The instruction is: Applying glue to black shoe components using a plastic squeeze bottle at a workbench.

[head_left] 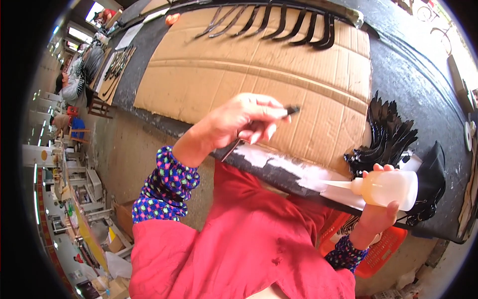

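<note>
My left hand (241, 119) is closed on a thin dark strip above the cardboard sheet (199, 89). The strip's black end (293, 110) pokes out past my fingertips, and its narrow tail (230, 149) hangs below my palm. Farther right, my right hand (382, 215) grips a translucent squeeze bottle (398, 188) holding yellowish liquid. Tilted on its side, the bottle points its thin nozzle (338, 184) left over the table's near edge. Several curved black strips (281, 25) lie in a row along the sheet's far side. Beside the bottle is a pile of similar black pieces (386, 129).
A black bag-like item (434, 174) lies at the right of the dark table (403, 65). Whitish residue (279, 164) coats the near edge. Below the right side stands a red plastic basket (381, 251). Another person (74, 82) sits at the far left.
</note>
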Motion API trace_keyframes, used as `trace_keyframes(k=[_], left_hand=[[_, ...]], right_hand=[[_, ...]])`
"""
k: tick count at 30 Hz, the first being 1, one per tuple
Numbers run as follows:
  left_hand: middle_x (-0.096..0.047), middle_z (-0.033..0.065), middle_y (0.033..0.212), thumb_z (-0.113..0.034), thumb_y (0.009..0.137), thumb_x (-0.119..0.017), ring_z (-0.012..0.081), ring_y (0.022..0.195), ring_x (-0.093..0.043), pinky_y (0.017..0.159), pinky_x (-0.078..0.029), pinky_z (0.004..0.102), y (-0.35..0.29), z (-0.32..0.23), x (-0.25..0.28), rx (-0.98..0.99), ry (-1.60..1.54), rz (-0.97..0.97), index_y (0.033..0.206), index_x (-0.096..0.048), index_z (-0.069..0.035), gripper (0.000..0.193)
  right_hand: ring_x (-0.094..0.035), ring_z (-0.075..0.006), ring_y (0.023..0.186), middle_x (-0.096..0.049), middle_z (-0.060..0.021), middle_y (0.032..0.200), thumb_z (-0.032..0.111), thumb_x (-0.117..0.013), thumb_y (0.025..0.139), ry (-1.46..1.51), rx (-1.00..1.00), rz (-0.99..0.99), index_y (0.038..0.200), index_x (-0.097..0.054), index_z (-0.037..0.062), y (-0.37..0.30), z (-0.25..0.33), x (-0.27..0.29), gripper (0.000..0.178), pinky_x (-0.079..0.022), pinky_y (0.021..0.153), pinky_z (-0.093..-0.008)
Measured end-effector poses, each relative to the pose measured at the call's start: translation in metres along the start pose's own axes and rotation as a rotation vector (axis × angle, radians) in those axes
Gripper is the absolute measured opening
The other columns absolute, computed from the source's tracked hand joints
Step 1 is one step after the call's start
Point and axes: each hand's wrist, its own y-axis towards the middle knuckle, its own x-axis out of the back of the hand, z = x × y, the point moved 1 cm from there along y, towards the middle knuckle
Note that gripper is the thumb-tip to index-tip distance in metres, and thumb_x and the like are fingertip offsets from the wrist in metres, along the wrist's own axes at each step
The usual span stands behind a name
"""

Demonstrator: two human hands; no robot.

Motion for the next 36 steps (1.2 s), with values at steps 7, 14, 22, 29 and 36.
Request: trace_keyframes(k=[7,14,22,29,36], left_hand=[[-0.054,0.0061,0.070,-0.014,0.085,-0.052,0.0133,0.057,-0.052,0.051,-0.046,0.0240,0.173,-0.076,-0.011,-0.266,-0.099,-0.155,0.082,-0.050,-0.002,0.012],[-0.058,0.0085,0.066,-0.016,0.074,-0.067,0.0176,0.058,-0.056,0.054,-0.046,0.0271,0.382,-0.116,-0.001,-0.503,0.030,-0.560,0.083,-0.057,0.002,0.022],[-0.054,0.0181,0.093,-0.025,0.062,-0.073,0.0299,0.091,-0.049,0.082,-0.041,0.0365,0.391,-0.102,0.002,-0.841,1.133,-1.138,0.094,-0.057,0.000,0.044],[-0.059,0.0190,0.074,-0.052,0.071,-0.059,0.0247,0.069,-0.058,0.061,-0.046,0.0351,0.237,-0.040,-0.136,-0.459,1.077,-0.082,0.077,-0.056,0.002,0.054],[-0.056,0.0236,0.074,-0.040,0.071,-0.064,0.0294,0.073,-0.056,0.066,-0.043,0.0380,0.207,0.036,-0.172,-0.456,0.930,-0.071,0.078,-0.047,0.003,0.047]], right_hand=[[-0.040,-0.0291,0.111,-0.039,-0.0139,0.118,0.046,-0.064,0.070,0.313,0.279,-0.170,0.122,-0.029,-0.0001,0.032,0.013,0.056,0.078,-0.041,0.087,-0.0463],[-0.033,-0.0277,0.115,-0.031,-0.0133,0.119,0.024,-0.069,0.070,0.540,0.369,-0.150,0.122,-0.027,0.0028,0.036,0.029,0.090,0.069,-0.033,0.095,-0.0496],[-0.029,-0.0277,0.119,-0.030,-0.0142,0.123,0.024,-0.067,0.073,0.547,0.402,-0.144,0.122,-0.028,0.0014,0.033,0.037,0.109,0.067,-0.028,0.097,-0.0490],[-0.031,-0.0280,0.117,-0.034,-0.0143,0.120,0.028,-0.068,0.071,0.533,0.465,-0.156,0.121,-0.032,0.0023,0.012,0.053,0.103,0.066,-0.031,0.095,-0.0486],[-0.036,-0.0278,0.115,-0.037,-0.0117,0.122,0.045,-0.063,0.071,0.458,0.409,-0.224,0.123,-0.032,0.0051,-0.002,0.061,0.078,0.072,-0.038,0.088,-0.0493]])
